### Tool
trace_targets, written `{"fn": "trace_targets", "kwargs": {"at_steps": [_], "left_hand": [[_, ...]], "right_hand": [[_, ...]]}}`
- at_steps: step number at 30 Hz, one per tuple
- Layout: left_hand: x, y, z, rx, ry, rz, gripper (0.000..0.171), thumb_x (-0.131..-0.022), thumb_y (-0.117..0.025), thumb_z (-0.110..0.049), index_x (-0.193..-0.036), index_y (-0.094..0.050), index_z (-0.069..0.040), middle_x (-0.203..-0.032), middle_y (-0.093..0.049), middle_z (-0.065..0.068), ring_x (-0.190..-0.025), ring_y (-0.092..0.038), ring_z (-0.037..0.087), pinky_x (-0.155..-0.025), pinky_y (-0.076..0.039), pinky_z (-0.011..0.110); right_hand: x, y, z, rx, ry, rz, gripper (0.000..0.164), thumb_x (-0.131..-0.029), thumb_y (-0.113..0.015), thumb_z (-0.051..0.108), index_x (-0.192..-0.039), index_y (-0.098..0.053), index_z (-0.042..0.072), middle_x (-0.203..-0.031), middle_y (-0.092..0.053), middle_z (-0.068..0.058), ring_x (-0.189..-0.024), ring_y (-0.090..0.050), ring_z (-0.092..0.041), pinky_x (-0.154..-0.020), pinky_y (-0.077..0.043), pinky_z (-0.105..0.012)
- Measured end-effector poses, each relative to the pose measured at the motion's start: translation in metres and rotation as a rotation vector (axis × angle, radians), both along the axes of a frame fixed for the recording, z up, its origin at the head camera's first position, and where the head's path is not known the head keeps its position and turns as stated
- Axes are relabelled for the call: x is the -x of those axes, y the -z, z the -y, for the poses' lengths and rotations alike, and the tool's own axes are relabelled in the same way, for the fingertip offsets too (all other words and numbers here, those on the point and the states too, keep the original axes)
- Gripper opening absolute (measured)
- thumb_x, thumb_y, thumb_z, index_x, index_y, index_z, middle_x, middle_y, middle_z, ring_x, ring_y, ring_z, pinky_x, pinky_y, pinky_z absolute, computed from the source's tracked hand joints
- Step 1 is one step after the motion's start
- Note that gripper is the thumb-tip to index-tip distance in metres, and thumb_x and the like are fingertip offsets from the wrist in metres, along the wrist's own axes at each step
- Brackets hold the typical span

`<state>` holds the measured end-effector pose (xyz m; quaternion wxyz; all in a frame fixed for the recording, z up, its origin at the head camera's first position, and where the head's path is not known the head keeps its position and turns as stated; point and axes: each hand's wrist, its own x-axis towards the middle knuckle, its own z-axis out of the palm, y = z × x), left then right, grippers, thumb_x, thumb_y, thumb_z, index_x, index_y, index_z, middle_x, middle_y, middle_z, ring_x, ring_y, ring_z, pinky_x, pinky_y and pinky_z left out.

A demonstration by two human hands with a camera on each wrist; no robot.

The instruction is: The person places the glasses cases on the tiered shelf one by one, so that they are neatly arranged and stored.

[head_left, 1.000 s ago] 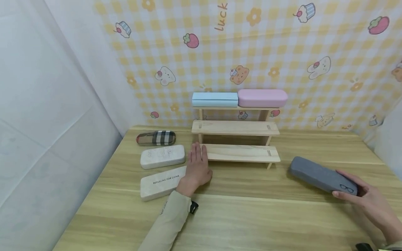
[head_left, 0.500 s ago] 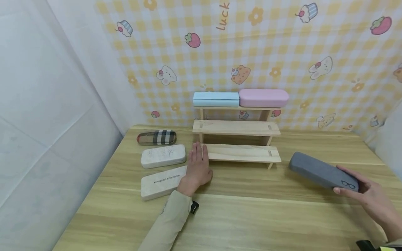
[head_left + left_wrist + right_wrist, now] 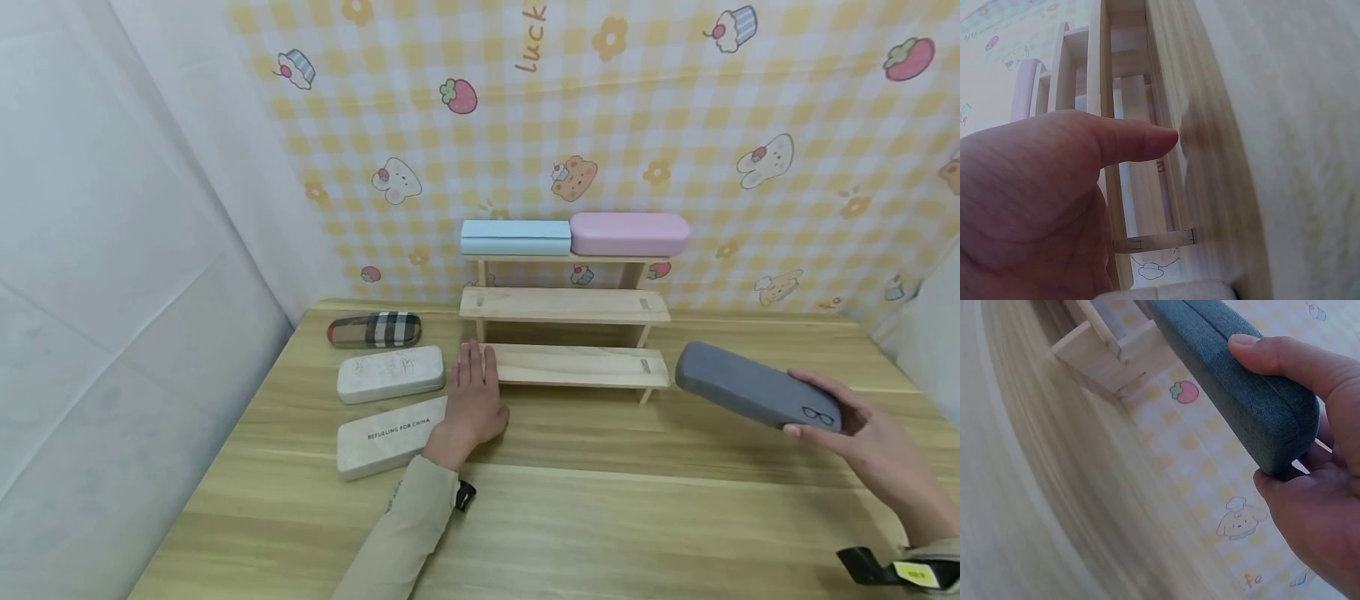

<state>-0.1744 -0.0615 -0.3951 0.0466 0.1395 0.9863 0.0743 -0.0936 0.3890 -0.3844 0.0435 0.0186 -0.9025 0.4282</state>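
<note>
Right hand (image 3: pixel 873 446) grips grey case (image 3: pixel 738 383) by one end | case raised over desk (image 3: pixel 585 533), toward right edge | left hand (image 3: pixel 474 408) straight-fingered, touching rack (image 3: pixel 573 367) near back edge

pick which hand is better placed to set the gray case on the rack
Likely the right hand: it holds the gray case raised, right of the wooden rack. The left hand, at the rack's left end, holds no case.
</note>
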Motion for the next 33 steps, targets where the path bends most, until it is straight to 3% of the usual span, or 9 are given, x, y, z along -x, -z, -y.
{"fn": "trace_targets", "kwargs": {"at_steps": [10, 20, 26, 33], "left_hand": [[-0.001, -0.002, 0.0, -0.015, 0.003, -0.003, 0.084, -0.09, -0.058, -0.029, -0.146, -0.006, 0.006, -0.15, 0.003, 0.028, -0.138, 0.006, 0.037, -0.11, -0.008, 0.047], [0.0, -0.001, 0.001, -0.023, 0.007, -0.001, 0.085, -0.09, -0.058, -0.029, -0.146, -0.004, 0.005, -0.15, 0.004, 0.028, -0.138, 0.006, 0.037, -0.11, -0.006, 0.046], [0.0, -0.001, 0.0, -0.017, 0.011, -0.001, 0.086, -0.09, -0.057, -0.03, -0.146, -0.003, 0.005, -0.15, 0.007, 0.028, -0.138, 0.007, 0.038, -0.11, -0.005, 0.046], [0.0, -0.001, 0.001, -0.009, 0.005, 0.009, 0.086, -0.09, -0.057, -0.031, -0.146, -0.002, 0.005, -0.15, 0.007, 0.028, -0.138, 0.009, 0.037, -0.11, -0.006, 0.046]], "right_hand": [[0.02, -0.017, 0.018, 0.024, -0.039, -0.039, 0.071, -0.087, -0.066, 0.01, -0.146, -0.031, 0.025, -0.138, -0.032, 0.003, -0.106, -0.037, 0.005, -0.074, -0.036, -0.004], [0.042, -0.036, 0.041, 0.055, -0.068, -0.05, 0.067, -0.085, -0.068, 0.011, -0.144, -0.037, 0.022, -0.129, -0.04, 0.006, -0.104, -0.042, -0.004, -0.074, -0.037, -0.006], [0.052, -0.038, 0.052, 0.092, -0.076, -0.061, 0.068, -0.083, -0.069, 0.006, -0.143, -0.039, 0.021, -0.128, -0.041, 0.009, -0.104, -0.043, -0.004, -0.074, -0.037, -0.008], [0.065, -0.043, 0.064, 0.104, -0.088, -0.024, 0.068, -0.085, -0.069, 0.012, -0.144, -0.037, 0.027, -0.135, -0.037, -0.001, -0.108, -0.04, -0.007, -0.076, -0.036, -0.009]]}}
